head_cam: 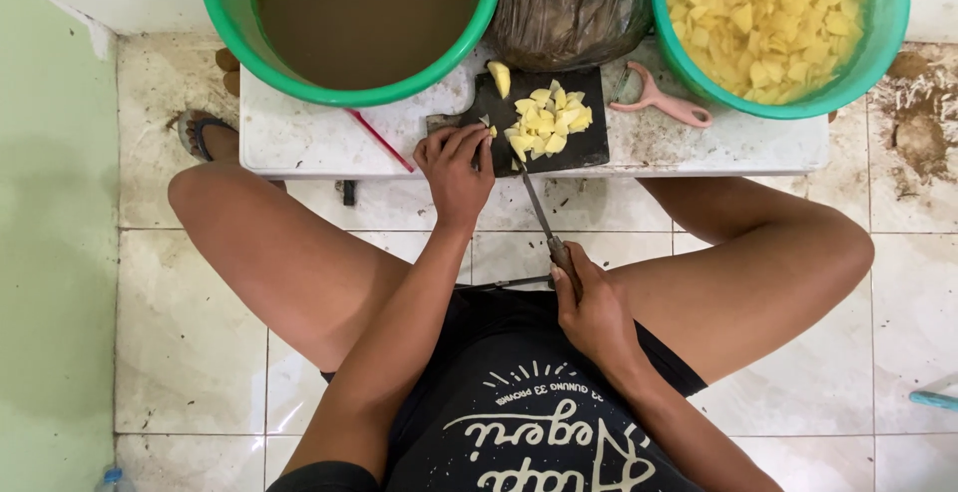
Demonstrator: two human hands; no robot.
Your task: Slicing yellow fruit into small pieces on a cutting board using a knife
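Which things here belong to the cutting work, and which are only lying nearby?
In use:
left hand
right hand
knife
black cutting board
cut yellow pieces
basin of cut pieces

Lying about:
pink peeler
basin of brown water
dark plastic bag

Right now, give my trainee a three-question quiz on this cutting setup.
1. True or false: the right hand holds the knife.
2. Which basin holds the cut yellow pieces: A, the left basin; B, the right basin?
3. What lies between the cutting board and the right basin?

Key: 1 true. 2 B. 3 A pink peeler. The left hand steadies a piece on the board.
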